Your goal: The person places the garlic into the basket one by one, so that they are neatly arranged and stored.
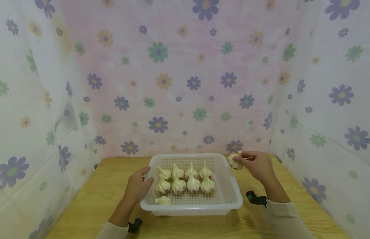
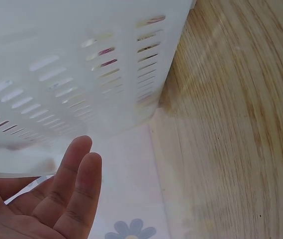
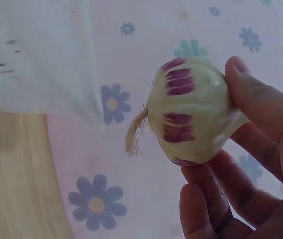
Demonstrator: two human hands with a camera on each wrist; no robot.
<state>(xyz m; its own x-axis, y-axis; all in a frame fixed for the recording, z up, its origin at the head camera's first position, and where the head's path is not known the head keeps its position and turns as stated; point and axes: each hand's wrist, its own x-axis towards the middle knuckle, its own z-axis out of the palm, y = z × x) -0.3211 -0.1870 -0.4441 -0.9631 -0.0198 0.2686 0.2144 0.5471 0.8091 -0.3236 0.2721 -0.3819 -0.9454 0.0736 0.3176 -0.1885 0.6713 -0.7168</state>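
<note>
My right hand (image 1: 258, 165) pinches a garlic bulb (image 1: 235, 161) between thumb and fingers, just outside the basket's right rim. Up close in the right wrist view, the held garlic bulb (image 3: 191, 109) is cream with purple streaks and a tuft of dry roots. My left hand (image 1: 138, 186) grips the left rim of a white plastic basket (image 1: 195, 207), thumb over the edge. In the left wrist view, the outer fingers (image 2: 84, 189) extend below the slotted basket wall. Inside the basket, several garlic bulbs (image 1: 193, 184) lie in two rows, with another garlic bulb (image 1: 163, 200) at the front left.
The basket stands on a wood-grain table (image 1: 92, 199). Flower-patterned sheets (image 1: 182, 83) hang behind the table and along both sides. A black wrist device (image 1: 256, 198) sits by the right sleeve, and another black wrist device (image 1: 135, 226) by the left sleeve.
</note>
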